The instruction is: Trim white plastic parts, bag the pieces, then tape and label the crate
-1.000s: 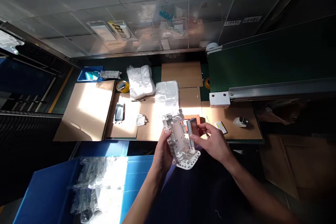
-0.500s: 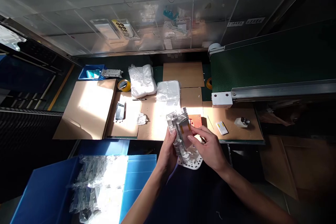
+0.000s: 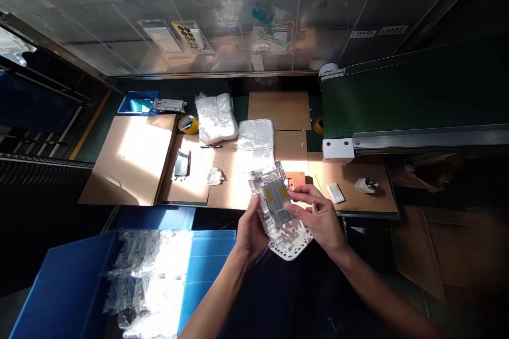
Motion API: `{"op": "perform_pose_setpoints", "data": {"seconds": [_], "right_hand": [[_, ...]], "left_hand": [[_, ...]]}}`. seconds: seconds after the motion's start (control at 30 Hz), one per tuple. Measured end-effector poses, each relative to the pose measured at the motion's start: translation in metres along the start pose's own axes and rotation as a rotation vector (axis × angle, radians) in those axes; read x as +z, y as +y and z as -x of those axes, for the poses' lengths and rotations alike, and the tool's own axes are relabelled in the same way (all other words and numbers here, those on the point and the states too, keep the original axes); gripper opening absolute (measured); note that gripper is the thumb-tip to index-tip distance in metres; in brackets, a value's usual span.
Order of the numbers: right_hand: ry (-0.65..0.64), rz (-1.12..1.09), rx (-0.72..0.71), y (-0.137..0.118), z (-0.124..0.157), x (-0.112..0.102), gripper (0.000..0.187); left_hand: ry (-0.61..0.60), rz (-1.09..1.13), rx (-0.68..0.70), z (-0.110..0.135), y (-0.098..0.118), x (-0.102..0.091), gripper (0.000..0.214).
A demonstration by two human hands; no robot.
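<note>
A white plastic housing sits in the air between the two hands, just above the near edge of the bench, its lower end tilted toward the person. The left hand cups its left side, with the fingers curled behind it, out of sight, so their grip is hidden. The right hand comes in from the other side, fingers together, their tips on a metal plate with yellow marks that lies in the housing. Whether they clamp it or only rest there, I can't tell. Something small by the right fingers is too blurred to make out.

Beyond the hands, cardboard covers the bench, with an orange pad partly hidden behind the housing. Nearer the person, a blue crate of bagged parts runs off the bottom edge of the view.
</note>
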State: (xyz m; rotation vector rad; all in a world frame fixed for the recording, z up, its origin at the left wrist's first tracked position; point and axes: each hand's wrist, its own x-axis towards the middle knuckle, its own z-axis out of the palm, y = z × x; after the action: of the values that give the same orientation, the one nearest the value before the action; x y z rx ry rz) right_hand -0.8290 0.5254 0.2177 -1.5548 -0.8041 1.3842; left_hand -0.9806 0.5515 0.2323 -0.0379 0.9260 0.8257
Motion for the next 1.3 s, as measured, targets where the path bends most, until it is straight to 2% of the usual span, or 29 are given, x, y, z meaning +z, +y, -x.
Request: {"op": "perform_pose_setpoints", "data": {"seconds": [0.3, 0.47, 0.6, 0.7, 0.77, 0.83, 0.97, 1.07, 1.13, 1.2, 1.27, 1.3], "right_hand": [[0.000, 0.047, -0.032, 0.000, 0.003, 0.003, 0.027], [0.021, 0.167, -0.121, -0.001, 0.009, 0.005, 0.028], [0.025, 0.182, -0.149, 0.002, 0.004, 0.004, 0.024], [0.025, 0.112, -0.137, 0.003, 0.002, 0.002, 0.021], [0.041, 0.049, -0.095, 0.003, 0.001, 0.000, 0.020], [0.025, -0.056, -0.015, 0.005, -0.001, -0.002, 0.030], [-0.212, -0.316, 0.225, 0.008, -0.006, -0.010, 0.055], [-0.311, -0.376, 0.309, 0.009, -0.010, -0.016, 0.051], [-0.349, -0.389, 0.325, 0.012, -0.011, -0.018, 0.049], [-0.371, -0.399, 0.312, 0.018, -0.010, -0.018, 0.046], [-0.305, -0.378, 0.248, 0.027, -0.008, -0.017, 0.044], [-0.252, -0.350, 0.212, 0.032, -0.006, -0.016, 0.044]], "left_hand": [[-0.004, -0.003, 0.114, 0.000, -0.007, -0.004, 0.055], [0.042, -0.038, 0.177, 0.001, -0.009, -0.006, 0.048], [0.016, -0.026, 0.163, 0.003, -0.009, -0.007, 0.046], [-0.018, 0.005, 0.091, 0.003, -0.008, -0.006, 0.046], [-0.040, 0.035, 0.037, 0.003, -0.006, -0.007, 0.047], [-0.060, 0.052, -0.032, 0.003, -0.003, -0.009, 0.050], [-0.080, -0.001, -0.186, 0.001, 0.000, -0.014, 0.060], [-0.101, -0.090, -0.217, -0.003, -0.001, -0.015, 0.067], [-0.106, -0.163, -0.191, -0.006, -0.002, -0.016, 0.071], [-0.095, -0.298, -0.082, -0.009, -0.003, -0.019, 0.069], [-0.069, -0.540, 0.089, -0.011, -0.004, -0.025, 0.070], [-0.060, -0.687, 0.161, -0.012, -0.006, -0.027, 0.077]]}}
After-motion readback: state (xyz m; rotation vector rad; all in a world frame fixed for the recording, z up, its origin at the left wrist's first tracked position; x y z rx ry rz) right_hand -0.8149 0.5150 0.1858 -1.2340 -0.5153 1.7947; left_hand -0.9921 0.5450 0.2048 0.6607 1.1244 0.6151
